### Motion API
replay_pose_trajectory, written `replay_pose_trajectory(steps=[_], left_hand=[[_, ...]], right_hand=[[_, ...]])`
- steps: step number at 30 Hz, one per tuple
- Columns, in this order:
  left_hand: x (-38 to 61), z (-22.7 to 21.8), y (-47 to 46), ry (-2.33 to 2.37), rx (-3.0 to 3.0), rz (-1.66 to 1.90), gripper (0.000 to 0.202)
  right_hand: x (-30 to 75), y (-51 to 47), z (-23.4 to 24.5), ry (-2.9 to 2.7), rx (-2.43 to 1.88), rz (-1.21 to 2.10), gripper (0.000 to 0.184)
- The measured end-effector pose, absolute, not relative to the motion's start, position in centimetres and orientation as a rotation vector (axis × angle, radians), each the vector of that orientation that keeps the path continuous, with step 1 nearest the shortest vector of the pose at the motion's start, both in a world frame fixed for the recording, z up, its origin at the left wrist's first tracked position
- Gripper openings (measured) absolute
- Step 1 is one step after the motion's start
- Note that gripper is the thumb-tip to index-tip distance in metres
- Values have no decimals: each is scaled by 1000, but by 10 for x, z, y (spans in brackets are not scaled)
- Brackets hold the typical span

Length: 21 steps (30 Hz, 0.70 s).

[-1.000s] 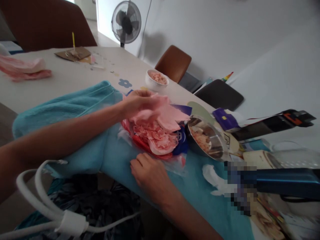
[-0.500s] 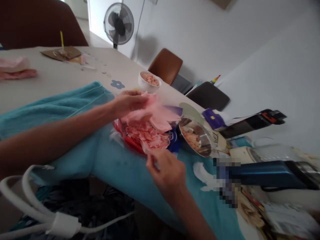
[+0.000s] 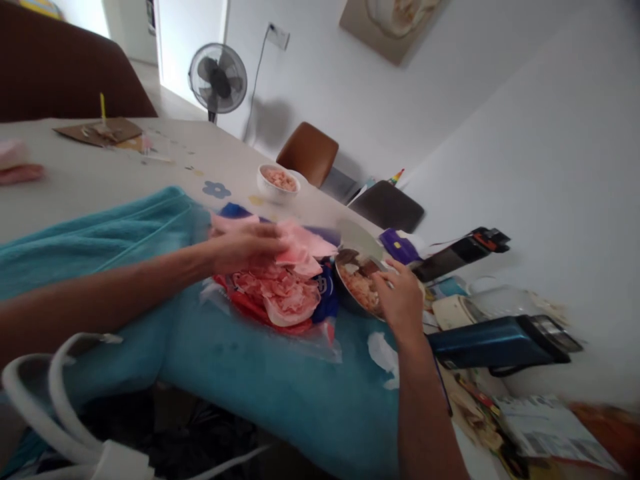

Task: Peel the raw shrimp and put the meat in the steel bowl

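My left hand [image 3: 250, 245] grips a thin, soft pink sheet [image 3: 300, 243], whose material I cannot make out. Beneath it, a heap of crumpled pink pieces [image 3: 275, 293] lies on a red and blue plastic package [image 3: 327, 290] with clear edges. To the right, my right hand [image 3: 403, 297] is over the near side of a metal bowl [image 3: 345, 257]. Its fingers are curled and pinched together, and what is in them is hidden. Pale pinkish bits [image 3: 361, 288] fill part of that bowl.
A turquoise towel [image 3: 240, 373] covers the table's near edge. Further back stands a white bowl [image 3: 279, 190] of pinkish bits. A blue bottle [image 3: 490, 341], a black bottle [image 3: 460, 253] and a white scrap [image 3: 384, 353] are at right. A white cable [image 3: 65, 440] loops at lower left.
My right hand has moved from the near edge of the pink heap rightward to the metal bowl. My left hand still holds the pink sheet, now lower over the heap. The view has shifted.
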<state>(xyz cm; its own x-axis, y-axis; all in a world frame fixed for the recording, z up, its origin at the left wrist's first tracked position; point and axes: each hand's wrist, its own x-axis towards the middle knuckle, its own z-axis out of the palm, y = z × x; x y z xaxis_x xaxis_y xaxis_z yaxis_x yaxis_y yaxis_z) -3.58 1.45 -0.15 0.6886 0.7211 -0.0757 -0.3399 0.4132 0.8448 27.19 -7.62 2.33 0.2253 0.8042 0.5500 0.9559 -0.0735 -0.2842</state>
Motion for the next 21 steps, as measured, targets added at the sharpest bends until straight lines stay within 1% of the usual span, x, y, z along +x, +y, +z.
replay_pose_trajectory(steps=[2, 3, 6, 9, 10, 14, 18, 21], left_hand=[[-32, 0, 12, 450, 992, 681, 25], [-29, 1, 10, 448, 1028, 670, 24], [-20, 5, 8, 431, 1118, 657, 20], [-10, 8, 11, 406, 1204, 656, 16], [-7, 8, 13, 407, 1222, 661, 14], [0, 6, 18, 393, 1209, 680, 10], [-2, 1, 18, 426, 1309, 717, 19], [-4, -5, 16, 489, 1433, 786, 23]], right_hand=[[252, -79, 28, -1535, -1791, -300, 29], [238, -81, 31, -1528, -1717, -224, 31], [189, -86, 37, -1589, -1550, 17, 25], [153, -81, 33, -1611, -1483, 319, 25], [147, -77, 31, -1611, -1463, 358, 26], [144, -59, 20, -1601, -1490, 284, 19], [149, -53, 10, -1606, -1504, 288, 10], [148, -55, 2, -1583, -1492, 318, 7]])
